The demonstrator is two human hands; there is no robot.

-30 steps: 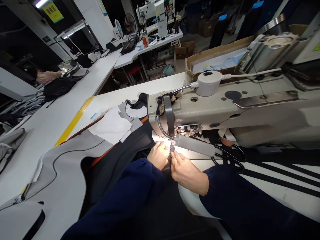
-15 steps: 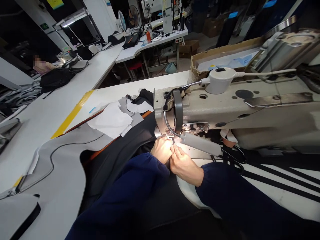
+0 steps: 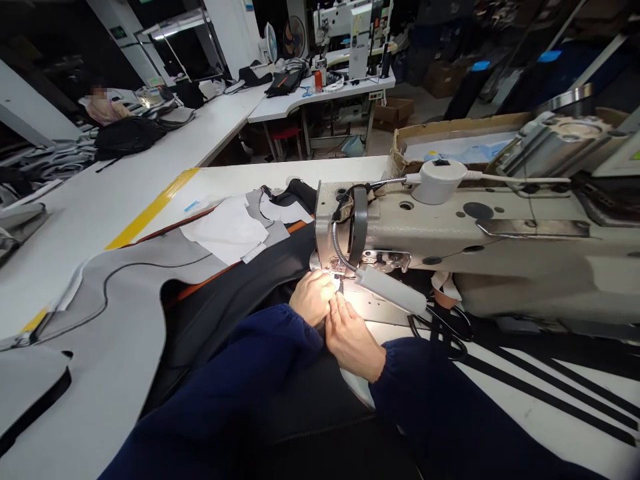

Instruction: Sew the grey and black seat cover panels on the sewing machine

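Observation:
Under the head of a beige sewing machine lies a large piece of black fabric, lit by a small lamp. My left hand presses on the fabric just left of the needle area, its fingers curled over the edge. Close beside it, my right hand has its fingers pressed together on the near edge of the same fabric. Both sets of fingertips almost meet in front of the presser foot. Hands and lamp hide part of the seam.
Grey fabric with white pieces spreads over the table at left. Black straps lie at right, near a small orange cup. Behind the machine stands a cardboard box. A person sits far left.
The camera view has shifted slightly. Both hands have moved a little left and away from the needle, and my right fingers have straightened from a pinch to lie closer together.

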